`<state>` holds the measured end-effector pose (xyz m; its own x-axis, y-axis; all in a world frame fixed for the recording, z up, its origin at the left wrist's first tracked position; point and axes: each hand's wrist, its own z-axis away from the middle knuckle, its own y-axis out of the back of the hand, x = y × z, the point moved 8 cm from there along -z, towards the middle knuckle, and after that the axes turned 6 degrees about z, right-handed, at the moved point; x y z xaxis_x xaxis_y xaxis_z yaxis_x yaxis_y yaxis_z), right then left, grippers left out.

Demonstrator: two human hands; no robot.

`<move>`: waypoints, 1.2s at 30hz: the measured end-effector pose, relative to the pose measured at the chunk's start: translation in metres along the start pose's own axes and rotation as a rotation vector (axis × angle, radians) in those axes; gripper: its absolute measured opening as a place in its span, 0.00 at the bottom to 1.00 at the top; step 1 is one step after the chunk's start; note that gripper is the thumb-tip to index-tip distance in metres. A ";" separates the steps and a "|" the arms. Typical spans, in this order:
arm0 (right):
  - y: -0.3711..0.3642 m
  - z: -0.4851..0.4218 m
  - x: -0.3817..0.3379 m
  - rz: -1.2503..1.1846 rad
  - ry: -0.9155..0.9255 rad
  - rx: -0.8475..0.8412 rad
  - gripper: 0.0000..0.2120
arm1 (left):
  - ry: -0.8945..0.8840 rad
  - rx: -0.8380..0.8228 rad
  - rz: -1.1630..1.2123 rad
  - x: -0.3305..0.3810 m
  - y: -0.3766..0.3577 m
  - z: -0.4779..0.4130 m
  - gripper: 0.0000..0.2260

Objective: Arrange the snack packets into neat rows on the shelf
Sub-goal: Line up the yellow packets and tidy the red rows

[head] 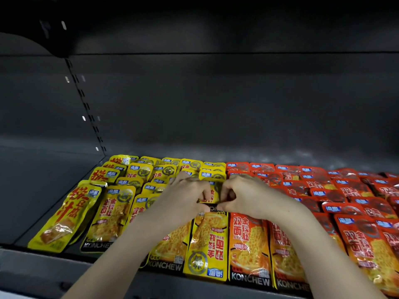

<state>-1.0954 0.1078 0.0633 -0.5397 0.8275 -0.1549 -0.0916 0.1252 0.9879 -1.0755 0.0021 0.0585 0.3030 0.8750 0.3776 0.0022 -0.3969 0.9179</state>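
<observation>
Yellow snack packets (112, 214) lie in overlapping rows on the left half of the dark shelf (49, 190). Red and orange packets (345, 190) fill the right half. One yellow packet (206, 244) in the front row lies upside down, its logo toward me. My left hand (185, 195) and my right hand (241, 195) meet in the middle over the yellow rows. Both pinch the lower edge of a yellow packet (212, 194) that sits just behind the upside-down one. Their fingers are curled round its edge.
The shelf's back wall (216, 104) and a slotted upright (86, 104) rise behind the packets. A bare strip of shelf lies left of the yellow rows. The shelf's front lip (43, 270) runs along the bottom. Another shelf overhangs above.
</observation>
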 end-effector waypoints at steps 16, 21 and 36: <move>0.008 -0.003 0.014 -0.130 -0.045 0.169 0.06 | -0.003 0.104 0.199 0.001 0.002 -0.016 0.04; 0.017 -0.001 0.021 -0.178 -0.077 0.270 0.07 | 0.008 0.184 0.211 -0.008 0.018 -0.008 0.05; 0.004 -0.010 -0.013 -0.048 -0.015 0.138 0.03 | 0.051 -0.037 0.099 -0.057 0.032 0.014 0.09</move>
<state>-1.0969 0.0922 0.0692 -0.5250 0.8265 -0.2032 -0.0010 0.2382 0.9712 -1.0799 -0.0645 0.0643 0.2513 0.8455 0.4711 -0.0608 -0.4719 0.8795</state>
